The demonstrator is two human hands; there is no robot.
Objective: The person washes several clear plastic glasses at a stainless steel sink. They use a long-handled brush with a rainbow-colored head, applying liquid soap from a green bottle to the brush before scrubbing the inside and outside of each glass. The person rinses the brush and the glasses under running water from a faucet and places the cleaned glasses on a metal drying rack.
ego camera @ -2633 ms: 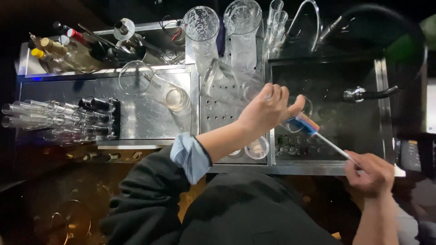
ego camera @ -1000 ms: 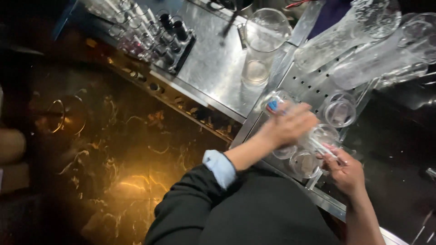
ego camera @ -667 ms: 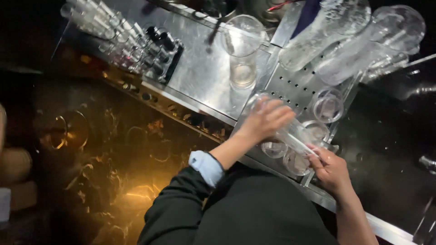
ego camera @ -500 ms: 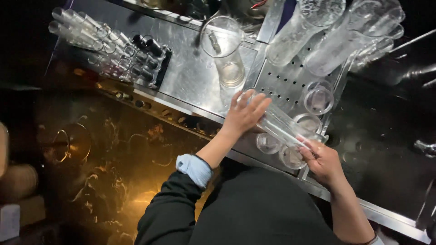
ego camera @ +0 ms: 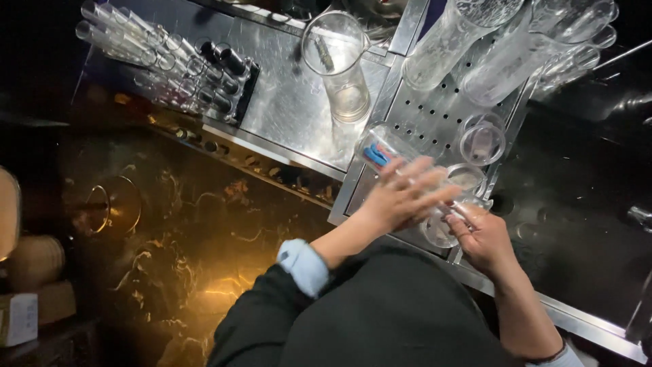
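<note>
My left hand (ego camera: 406,196) is wrapped over a clear glass (ego camera: 386,151) that lies on its side above the perforated steel drain tray (ego camera: 435,112). A blue and red brush head (ego camera: 375,155) shows inside the glass at its far end. Just to the right, my right hand (ego camera: 481,238) pinches the thin brush handle (ego camera: 456,212) that runs into the glass. Both hands almost touch. My fingers hide most of the glass.
Small upturned glasses (ego camera: 482,143) stand on the tray by my hands. Tall glasses (ego camera: 454,42) stand at its back. A glass jug (ego camera: 337,62) stands on the steel counter, with a rack of bottles (ego camera: 173,64) at the left. A dark sink (ego camera: 577,204) lies to the right.
The view has swung and steadied over the tray. Both hands stayed together on the glass, and the blue brush head now shows deep inside it.
</note>
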